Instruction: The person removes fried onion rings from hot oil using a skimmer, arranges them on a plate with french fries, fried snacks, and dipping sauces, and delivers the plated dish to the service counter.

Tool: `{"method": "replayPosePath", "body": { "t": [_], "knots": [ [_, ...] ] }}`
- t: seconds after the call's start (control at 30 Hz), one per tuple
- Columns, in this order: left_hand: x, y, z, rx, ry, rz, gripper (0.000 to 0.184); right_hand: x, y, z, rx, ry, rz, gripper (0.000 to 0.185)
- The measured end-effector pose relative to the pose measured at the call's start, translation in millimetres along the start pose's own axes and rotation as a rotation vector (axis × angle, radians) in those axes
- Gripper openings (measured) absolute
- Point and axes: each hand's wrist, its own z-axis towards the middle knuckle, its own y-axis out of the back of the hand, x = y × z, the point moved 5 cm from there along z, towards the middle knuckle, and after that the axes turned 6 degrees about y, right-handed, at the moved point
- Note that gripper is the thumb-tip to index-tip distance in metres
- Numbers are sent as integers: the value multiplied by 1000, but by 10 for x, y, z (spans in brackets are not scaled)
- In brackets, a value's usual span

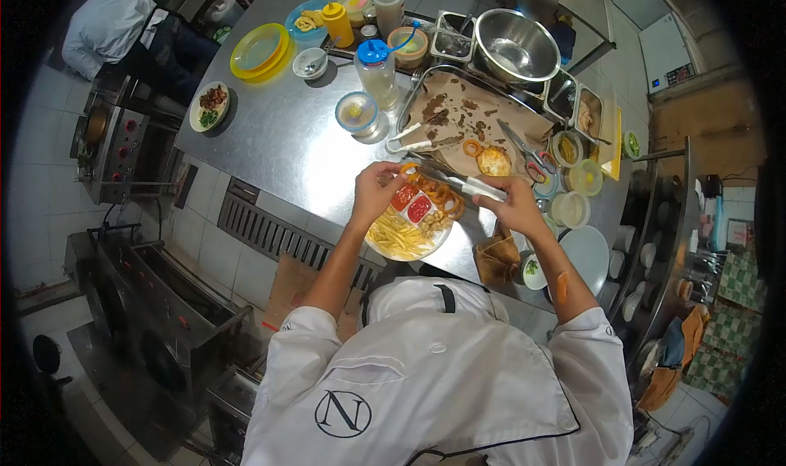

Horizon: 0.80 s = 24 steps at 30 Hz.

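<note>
A white plate (407, 257) sits near the front edge of the steel table. French fries (399, 235), two small dishes of red sauce (405, 197), onion rings (442, 194) and small pale golden pieces (439, 222) lie on it. My left hand (378, 192) is at the plate's left side, fingertips closed on an onion ring (408, 169). My right hand (514, 207) grips a white-handled knife (481, 189). Its dark blade reaches left over the plate's far side, beside the onion rings. Part of the rings is hidden beneath it.
A paper-lined tray (454, 106) holds metal tongs (417, 144), red-handled scissors (524, 148) and a round browned food piece (494, 161). Behind stand a steel bowl (516, 47) and a blue-capped bottle (377, 77). A brown cloth (497, 257) lies at right. Another person (106, 36) bends at far left.
</note>
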Motion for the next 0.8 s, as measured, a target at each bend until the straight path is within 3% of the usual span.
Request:
{"method": "replayPosePath", "body": {
  "t": [0.1, 0.17, 0.3, 0.37, 0.5, 0.57, 0.67, 0.8],
  "knots": [
    [19, -41, -4, -22, 55, 61, 26, -149, 226, -93, -68, 65, 34, 44],
    [-45, -98, -27, -219, -216, 375, 22, -149, 460, -211, -187, 40, -53, 45],
    [13, -349, 23, -257, -247, 352, 20, -234, 652, -298, -281, 65, -402, 49],
    [-18, -449, 2, -252, -271, 507, 24, -190, 609, -284, -278, 59, -480, 49],
    [14, -555, -36, -244, -321, 542, 24, -265, 387, -113, -250, 152, -721, 47],
    [51, -550, -48, -210, -242, 499, 28, -321, 263, 3, -238, 192, -834, 46],
    [-12, -473, -103, -277, -233, 493, 29, -523, 133, 207, -162, 109, -938, 42],
    [-84, -285, -209, -319, -271, 468, 26, -331, 235, 90, -225, 199, -896, 30]
  ]
}}
